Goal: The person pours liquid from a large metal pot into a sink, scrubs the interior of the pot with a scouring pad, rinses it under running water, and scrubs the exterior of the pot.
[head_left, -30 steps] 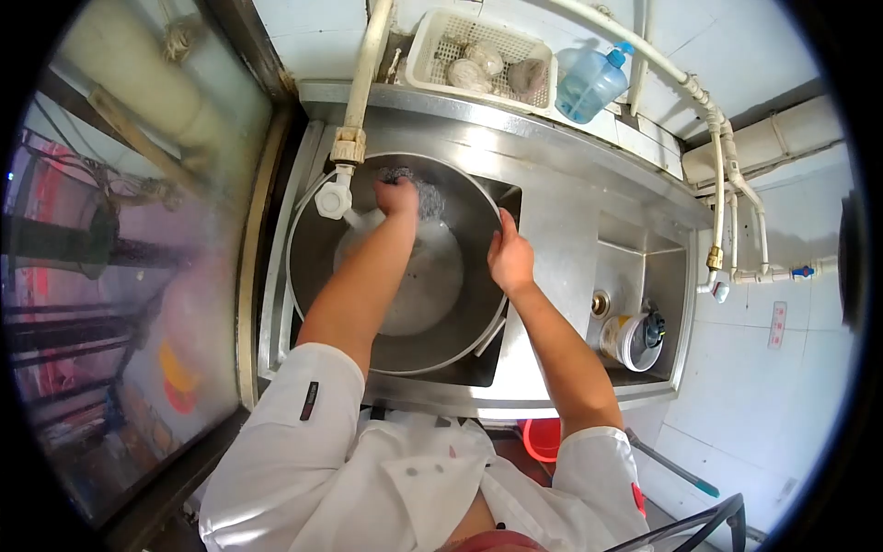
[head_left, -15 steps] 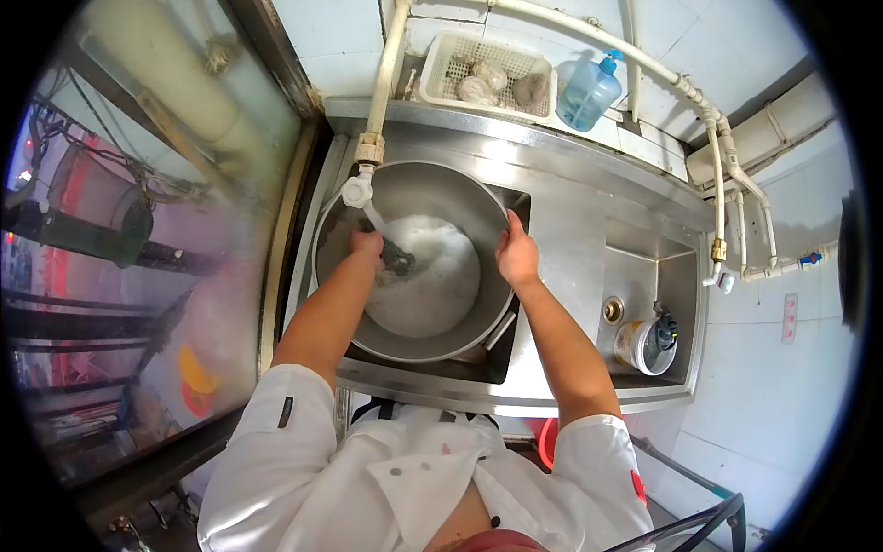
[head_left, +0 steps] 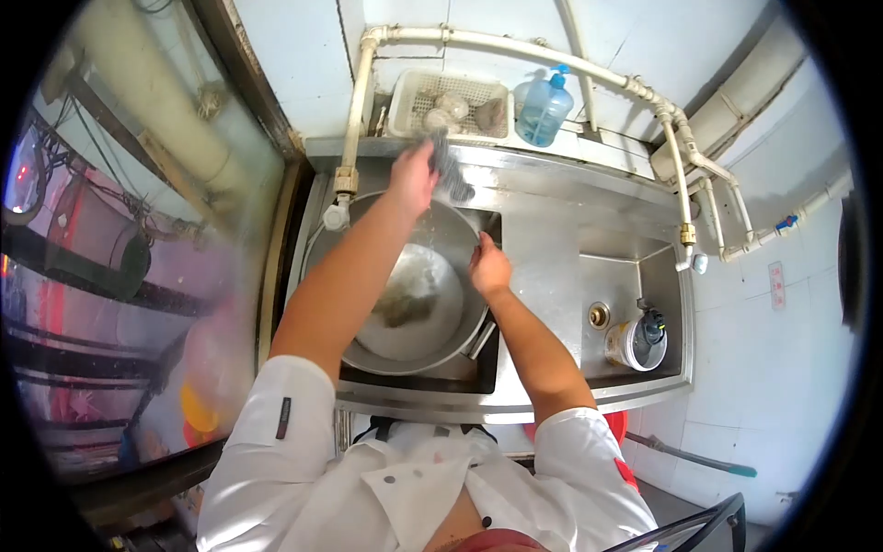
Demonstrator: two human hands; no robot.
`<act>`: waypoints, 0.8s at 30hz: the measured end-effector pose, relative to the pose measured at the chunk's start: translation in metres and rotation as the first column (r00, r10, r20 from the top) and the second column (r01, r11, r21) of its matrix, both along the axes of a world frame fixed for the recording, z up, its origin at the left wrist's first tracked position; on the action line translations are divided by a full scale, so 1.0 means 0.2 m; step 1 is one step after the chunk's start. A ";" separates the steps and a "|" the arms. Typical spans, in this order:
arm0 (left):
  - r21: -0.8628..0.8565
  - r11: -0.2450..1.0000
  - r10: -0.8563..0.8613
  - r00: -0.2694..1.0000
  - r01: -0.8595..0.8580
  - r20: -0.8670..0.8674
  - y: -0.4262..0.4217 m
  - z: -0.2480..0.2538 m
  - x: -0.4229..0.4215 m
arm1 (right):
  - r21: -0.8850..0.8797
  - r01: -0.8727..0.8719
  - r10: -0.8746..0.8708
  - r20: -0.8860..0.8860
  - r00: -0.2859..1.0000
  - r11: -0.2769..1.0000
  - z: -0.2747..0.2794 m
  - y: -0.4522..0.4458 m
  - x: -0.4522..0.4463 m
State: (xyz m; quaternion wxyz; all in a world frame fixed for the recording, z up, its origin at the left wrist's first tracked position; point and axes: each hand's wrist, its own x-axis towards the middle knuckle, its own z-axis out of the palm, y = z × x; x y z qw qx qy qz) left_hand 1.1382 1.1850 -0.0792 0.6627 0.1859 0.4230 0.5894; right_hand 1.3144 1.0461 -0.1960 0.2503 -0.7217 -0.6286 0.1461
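Observation:
A large round metal pot [head_left: 366, 351] stands in the left sink basin, with cloudy water [head_left: 432, 308] and a darker patch at its bottom. My left hand [head_left: 415, 177] is raised over the pot's far rim, closed on a grey mesh scrubber [head_left: 449, 167] that hangs in front of the sink's back ledge. At the pot's right rim is my right hand [head_left: 490, 267], its fingers wrapped on the edge. The white tap [head_left: 337, 216] is over the pot's left side.
Behind the sink are a white basket [head_left: 400, 115] holding several balls and a blue pump bottle [head_left: 544, 112]. A white bucket [head_left: 623, 345] stands in the right basin [head_left: 612, 276]. Pipes [head_left: 524, 46] run along the wall. A red bucket [head_left: 615, 424] is below the counter.
My left hand has lifted the scrubber out of the pot, up and away toward the back ledge. The view has shifted, and my right hand stays on the rim.

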 end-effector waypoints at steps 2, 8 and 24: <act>0.046 0.999 -0.005 1.000 0.004 0.020 0.16 0.15 0.06 | 0.019 0.019 -0.019 -0.002 1.000 1.000 0.02 -0.01 0.00; -0.041 0.974 -0.224 0.908 0.224 -0.354 -0.11 -0.08 0.01 | -0.023 0.006 -0.005 0.011 1.000 1.000 0.02 0.00 0.00; -0.289 0.957 0.079 0.976 -0.017 0.203 -0.61 -0.32 -0.72 | -0.094 0.039 -0.048 -0.087 0.995 0.995 0.05 -0.01 0.01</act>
